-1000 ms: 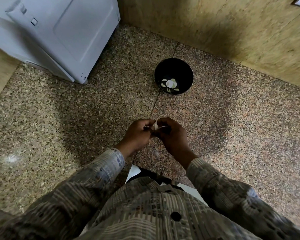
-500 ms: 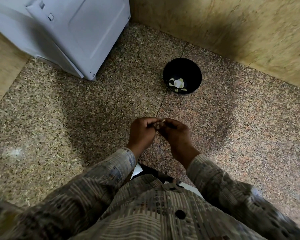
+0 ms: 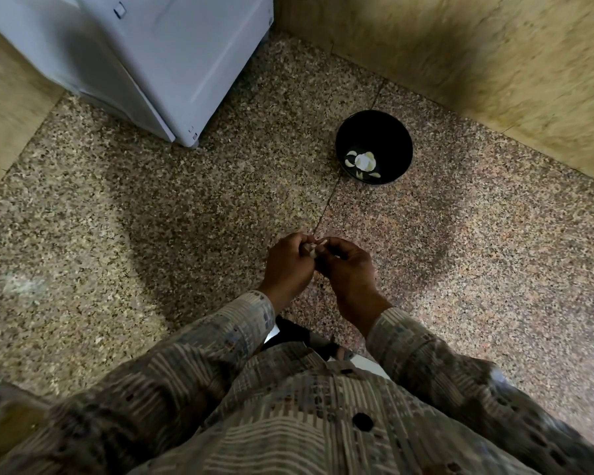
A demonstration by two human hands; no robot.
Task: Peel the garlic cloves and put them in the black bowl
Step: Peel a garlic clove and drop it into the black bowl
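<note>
Well left of the black bowl [image 3: 374, 130], a white appliance [image 3: 158, 56] stands on the speckled floor [image 3: 151, 234]. Nearer the camera than the bowl and slightly left of it, the left hand [image 3: 288, 265] curls its fingers round a garlic clove [image 3: 310, 248]. The right hand [image 3: 347, 265] pinches the same clove from the other side. Peeled cloves [image 3: 364, 161] lie inside the bowl.

Top: a shirt [image 3: 306, 423], grey-beige, blocky striped print in pale and dark patches.
Front: one round dark button [image 3: 362, 422].
Arms: left sleeve [image 3: 192, 351] and right sleeve [image 3: 426, 354], same print, wrist-length.
Hands: left hand [image 3: 288, 265], right hand [image 3: 350, 269], both bare.
</note>
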